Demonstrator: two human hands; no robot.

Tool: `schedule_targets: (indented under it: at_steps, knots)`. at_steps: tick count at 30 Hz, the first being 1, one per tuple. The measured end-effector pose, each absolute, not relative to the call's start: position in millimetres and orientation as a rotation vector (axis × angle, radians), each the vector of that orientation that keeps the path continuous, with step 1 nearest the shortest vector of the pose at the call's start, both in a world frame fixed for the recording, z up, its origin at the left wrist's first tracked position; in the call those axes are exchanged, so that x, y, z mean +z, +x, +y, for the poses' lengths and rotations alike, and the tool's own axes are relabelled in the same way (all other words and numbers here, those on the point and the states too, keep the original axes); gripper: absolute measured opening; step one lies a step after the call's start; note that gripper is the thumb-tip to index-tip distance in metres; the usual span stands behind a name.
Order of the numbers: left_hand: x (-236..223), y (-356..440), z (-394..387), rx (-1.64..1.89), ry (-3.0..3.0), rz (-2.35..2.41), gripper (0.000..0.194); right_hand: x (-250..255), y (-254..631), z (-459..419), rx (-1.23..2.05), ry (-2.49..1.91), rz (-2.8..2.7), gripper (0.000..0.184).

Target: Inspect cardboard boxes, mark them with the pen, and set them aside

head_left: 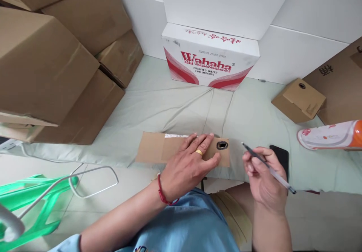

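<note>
A flat strip of brown cardboard (152,148) lies along the front edge of the cloth-covered surface. Near its right end is a small oval hole ringed in black. Across the strip's middle rests my left hand (190,161), flat with the fingers stretched out and pressing on it. Part of a white label shows at the strip's upper edge, beside my fingertips. To the right, my right hand (266,176) grips a pen (263,161) with a dark tip half and a clear barrel. The pen tip points at the strip's right end but is apart from it.
Stacked brown cartons (48,56) fill the left side. A white and red Wahaha carton (209,60) stands at the back. At right are a small brown box (299,99), an orange-and-white container (328,136) and a dark phone (279,156). A green stool (48,206) stands lower left.
</note>
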State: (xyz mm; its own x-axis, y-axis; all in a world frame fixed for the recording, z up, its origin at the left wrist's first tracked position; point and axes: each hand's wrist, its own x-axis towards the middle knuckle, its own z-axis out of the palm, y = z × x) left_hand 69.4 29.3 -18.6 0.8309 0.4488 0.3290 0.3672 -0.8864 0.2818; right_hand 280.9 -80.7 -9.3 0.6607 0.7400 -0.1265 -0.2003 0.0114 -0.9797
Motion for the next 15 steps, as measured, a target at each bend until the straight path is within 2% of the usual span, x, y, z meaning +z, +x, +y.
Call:
schedule_targets:
  at_steps: [5, 11, 15]
  knots:
    - [-21, 68, 29, 0.651, 2.794, 0.612, 0.033, -14, 263, -73, 0.777, -1.470, -0.724, 0.016]
    - [-22, 67, 30, 0.759, 2.768, 0.598, 0.022, -14, 249, -63, 0.665, -1.579, -0.978, 0.006]
    - [-19, 69, 30, 0.793, 2.760, 0.606, 0.017, -11, 246, -57, 0.572, -1.642, -1.036, 0.008]
